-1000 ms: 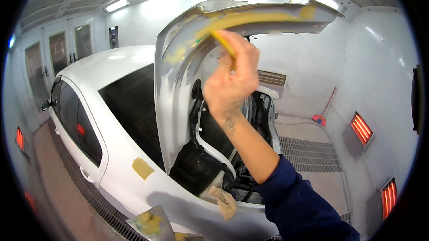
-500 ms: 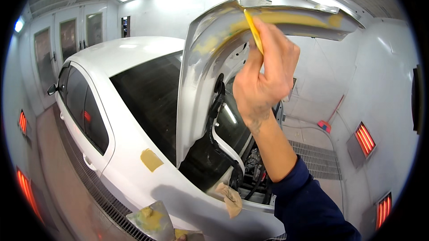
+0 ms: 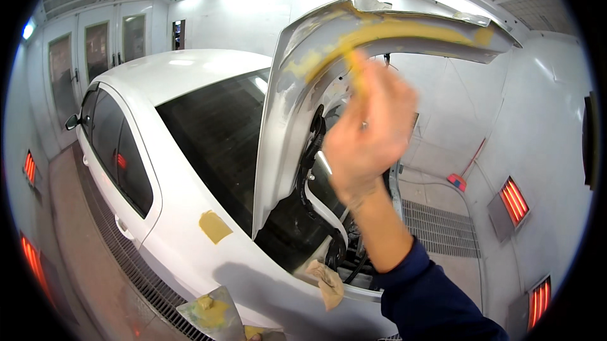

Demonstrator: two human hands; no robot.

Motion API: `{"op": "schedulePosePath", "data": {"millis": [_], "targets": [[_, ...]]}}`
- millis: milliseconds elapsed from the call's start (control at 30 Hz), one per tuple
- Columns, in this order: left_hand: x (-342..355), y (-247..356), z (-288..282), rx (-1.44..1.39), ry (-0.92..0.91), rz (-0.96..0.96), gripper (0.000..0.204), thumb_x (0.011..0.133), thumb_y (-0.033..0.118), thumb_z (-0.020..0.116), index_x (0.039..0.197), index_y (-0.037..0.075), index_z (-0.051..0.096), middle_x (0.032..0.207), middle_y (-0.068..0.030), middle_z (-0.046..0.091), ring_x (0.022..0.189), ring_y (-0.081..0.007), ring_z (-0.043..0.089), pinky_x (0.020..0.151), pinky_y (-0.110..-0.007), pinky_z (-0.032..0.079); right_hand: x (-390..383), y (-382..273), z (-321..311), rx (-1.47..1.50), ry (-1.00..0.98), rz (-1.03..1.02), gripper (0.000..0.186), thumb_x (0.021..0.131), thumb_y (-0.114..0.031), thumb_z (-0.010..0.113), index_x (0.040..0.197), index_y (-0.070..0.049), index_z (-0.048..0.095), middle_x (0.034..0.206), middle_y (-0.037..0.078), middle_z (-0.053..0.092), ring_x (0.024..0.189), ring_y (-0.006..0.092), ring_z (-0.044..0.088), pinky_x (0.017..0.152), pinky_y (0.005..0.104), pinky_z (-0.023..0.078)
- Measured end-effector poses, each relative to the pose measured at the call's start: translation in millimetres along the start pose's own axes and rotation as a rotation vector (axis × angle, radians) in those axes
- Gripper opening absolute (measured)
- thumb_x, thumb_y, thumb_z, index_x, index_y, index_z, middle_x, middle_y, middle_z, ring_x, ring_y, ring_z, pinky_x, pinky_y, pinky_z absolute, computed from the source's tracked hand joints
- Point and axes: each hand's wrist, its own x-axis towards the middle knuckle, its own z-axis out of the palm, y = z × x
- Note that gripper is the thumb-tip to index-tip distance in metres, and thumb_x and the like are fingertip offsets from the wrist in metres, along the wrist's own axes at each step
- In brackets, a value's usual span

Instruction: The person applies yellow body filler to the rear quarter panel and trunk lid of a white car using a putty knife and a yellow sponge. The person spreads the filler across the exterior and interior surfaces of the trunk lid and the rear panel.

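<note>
My right hand (image 3: 373, 123), somewhat blurred, pinches a yellow putty spreader (image 3: 355, 69). The spreader's tip is at the lower edge of a band of yellow putty (image 3: 404, 30) on the raised trunk lid (image 3: 278, 126); contact I cannot tell. The lid is grey and white, with smears of putty around its curve. At the bottom edge, a little of my left hand (image 3: 256, 337) shows, fingertips closed at a flat metal putty plate (image 3: 231, 325). A lump of yellow putty (image 3: 205, 302) sits on that plate. The rest of this hand is out of frame.
A white car (image 3: 190, 265) stands under the lid, its rear window (image 3: 208, 132) dark. A tan putty patch (image 3: 215, 227) marks its rear side. Crumpled brown paper (image 3: 327, 284) hangs at the trunk edge. Glowing heater lamps (image 3: 514, 200) line the walls; a red broom (image 3: 456, 181) stands behind.
My right hand has come slightly down and left with the spreader, away from the lid's upper corner. The lid appears slightly farther right. My left hand and the plate stay about where they were.
</note>
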Motion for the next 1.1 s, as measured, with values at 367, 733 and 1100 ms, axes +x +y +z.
{"op": "schedulePosePath", "data": {"millis": [367,733,1100], "targets": [[10.4,-1.7,6.4,-0.03,-0.06,0.002,0.061,0.079,0.011,0.07,0.134,-0.004,0.047,0.124,-0.0139,0.055,0.112,-0.0268,0.052,0.098,-0.036,0.041,5.6,-29.6,18.5,-0.108,-0.237,0.018,0.037,0.069,0.012,0.059,0.101,-0.003,0.071,0.093,0.009,0.064,0.082,0.028,0.058,0.072,0.0379,0.049],[1.5,-22.4,-14.4,-0.046,0.06,0.048,0.061,0.078,0.009,0.069,0.134,-0.004,0.047,0.122,-0.0119,0.056,0.109,-0.0261,0.053,0.097,-0.035,0.043,-6.1,-22.6,-22.8,0.246,-0.254,0.182,0.031,0.074,0.007,0.062,0.102,-0.003,0.071,0.097,0.009,0.068,0.088,0.0258,0.059,0.078,0.0388,0.046],[-4.0,-15.6,-11.3,-0.081,0.036,0.049,0.06,0.08,0.008,0.069,0.134,-0.005,0.047,0.122,-0.0115,0.055,0.112,-0.0254,0.052,0.097,-0.035,0.041,39.3,38.9,-4.1,0.205,-0.545,-0.86,0.024,0.075,-0.012,0.067,0.098,-0.011,0.072,0.106,-0.002,0.068,0.099,0.0174,0.061,0.096,0.0383,0.042]]}}
